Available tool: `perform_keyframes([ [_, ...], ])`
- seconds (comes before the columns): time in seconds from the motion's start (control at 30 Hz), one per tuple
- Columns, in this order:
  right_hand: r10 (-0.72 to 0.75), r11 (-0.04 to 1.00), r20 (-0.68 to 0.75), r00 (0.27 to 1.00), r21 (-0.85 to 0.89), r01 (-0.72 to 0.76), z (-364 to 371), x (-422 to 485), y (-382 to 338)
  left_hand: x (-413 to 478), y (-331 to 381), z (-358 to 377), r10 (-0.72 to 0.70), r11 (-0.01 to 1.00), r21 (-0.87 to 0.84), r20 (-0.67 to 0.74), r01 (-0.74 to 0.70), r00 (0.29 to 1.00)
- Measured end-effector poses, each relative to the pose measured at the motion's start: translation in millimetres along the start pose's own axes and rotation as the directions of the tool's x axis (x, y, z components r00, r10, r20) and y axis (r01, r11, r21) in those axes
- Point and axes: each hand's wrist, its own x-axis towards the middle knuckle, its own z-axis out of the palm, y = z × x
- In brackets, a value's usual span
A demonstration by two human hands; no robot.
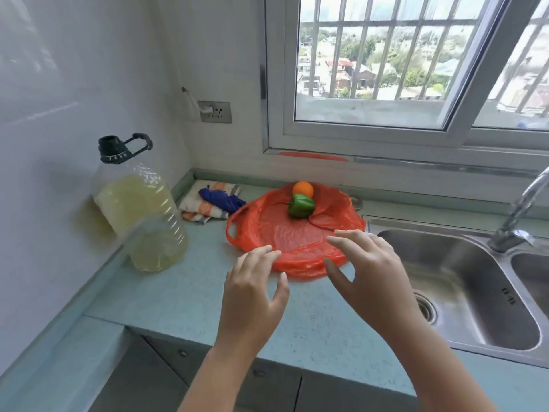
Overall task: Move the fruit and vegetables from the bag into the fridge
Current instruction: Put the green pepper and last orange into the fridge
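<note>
Pale green counter (pixel 184 295) bears 1 oil bottle (pixel 139 209), 1 red bag (pixel 285 230), perhaps 2 cloths (pixel 208 206).

A thin red plastic bag (pixel 292 233) lies flat and open on the pale blue desk (pixel 184 298). At its far side sit a round orange fruit (pixel 303 188) and a shiny green bell pepper (pixel 300 206), touching each other. The left hand (pixel 252 288) and the right hand (pixel 372 275) are at the near edge of the bag, fingers spread and holding nothing. A big clear bottle of yellow oil (pixel 139 206) stands to the left. A shiny metal sink (pixel 463 281) is on the right.
</note>
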Motion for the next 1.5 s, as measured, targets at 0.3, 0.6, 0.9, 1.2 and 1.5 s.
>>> perform_keyframes([
  [0.3,0.051,0.997,0.021,0.998,-0.06,-0.05,67.0,67.0,31.8,84.8,-63.0,52.5,-0.019,0.998,-0.057,0.099,0.025,0.995],
  [0.6,0.089,0.996,0.098,0.991,-0.032,-0.086,149.8,146.1,110.6,180.4,-97.9,124.2,-0.083,0.997,0.017,0.223,0.082,0.971],
  [0.9,0.127,0.991,0.185,0.975,0.016,-0.132,236.7,213.0,184.1,255.8,-142.0,194.0,-0.152,0.988,0.014,0.345,0.157,0.926],
  [1.2,0.019,0.992,0.338,0.941,0.113,-0.06,308.2,239.4,234.5,295.5,-174.4,258.2,-0.154,0.986,0.016,0.451,0.164,0.879],
  [1.5,-0.185,0.977,0.426,0.885,0.174,0.12,350.2,256.7,264.2,297.2,-193.4,293.3,-0.17,0.976,-0.043,0.465,0.214,0.869],
])
